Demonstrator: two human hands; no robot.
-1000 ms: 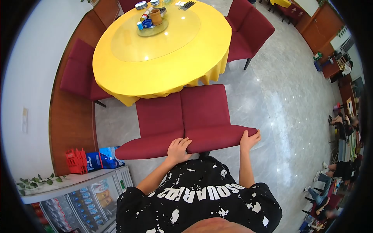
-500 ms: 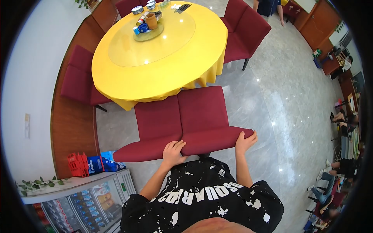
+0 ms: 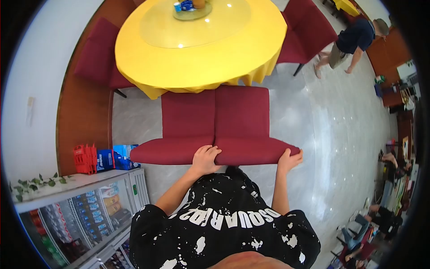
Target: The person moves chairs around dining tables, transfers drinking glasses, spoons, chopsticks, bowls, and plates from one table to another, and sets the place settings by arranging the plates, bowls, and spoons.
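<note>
Two dark red upholstered chairs stand side by side before me, the left chair (image 3: 188, 114) against the right chair (image 3: 242, 112). My left hand (image 3: 206, 160) is closed over the top of the backrests where the two chairs meet. At the outer end of the right chair's backrest, my right hand (image 3: 290, 161) grips the edge, fingers curled over it. The seats' front edges reach the hanging yellow tablecloth (image 3: 201, 67) of a round table. Whether they touch it, I cannot tell.
A glass-topped turntable (image 3: 192, 16) carries tableware. Another red chair (image 3: 96, 54) stands at the left wall, and one (image 3: 309, 33) at the right. A drinks fridge (image 3: 80, 215) with blue packs (image 3: 123, 157) on top is near left. A person (image 3: 354, 42) is at the far right.
The view has shifted, and the table sits higher in it. The backrests now look level instead of slanted. Both hands keep their hold. The person at the back has come more fully into view.
</note>
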